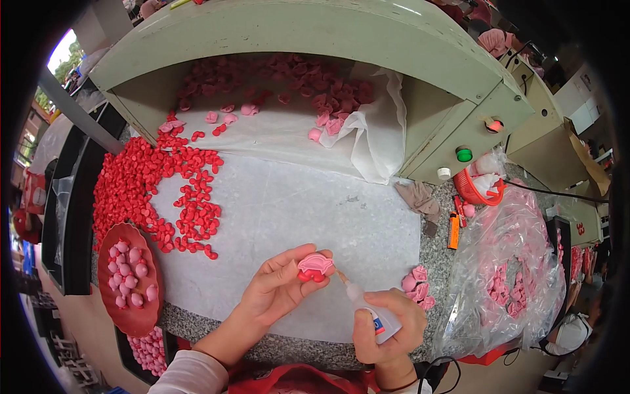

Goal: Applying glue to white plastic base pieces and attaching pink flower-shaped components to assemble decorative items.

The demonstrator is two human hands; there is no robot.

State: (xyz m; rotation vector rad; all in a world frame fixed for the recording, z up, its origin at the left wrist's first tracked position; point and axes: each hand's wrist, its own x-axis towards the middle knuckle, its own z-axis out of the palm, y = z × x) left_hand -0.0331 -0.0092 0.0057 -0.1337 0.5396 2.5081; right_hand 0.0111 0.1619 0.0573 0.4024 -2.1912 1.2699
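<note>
In my left hand [270, 287], closed near the middle of the work surface, is a small pink and red molded piece [315, 266], pinched between thumb and fingers. The pink part has a curved, shell-like shape, and the red part sits below it. My right hand [399, 322] grips a translucent squeeze bottle [359, 302] with a blue-marked label. Its thin nozzle tip points up-left and ends close to the pink and red piece; whether they touch I cannot tell.
Red pieces [131, 184] heap at the left, beside a red oval dish [147, 279] of pink round pieces. Ahead stands a green-grey machine [315, 29] with pink pieces inside. At right are pink pieces [418, 287], an orange lighter [453, 231], a red basket [469, 190] and a plastic bag [472, 308].
</note>
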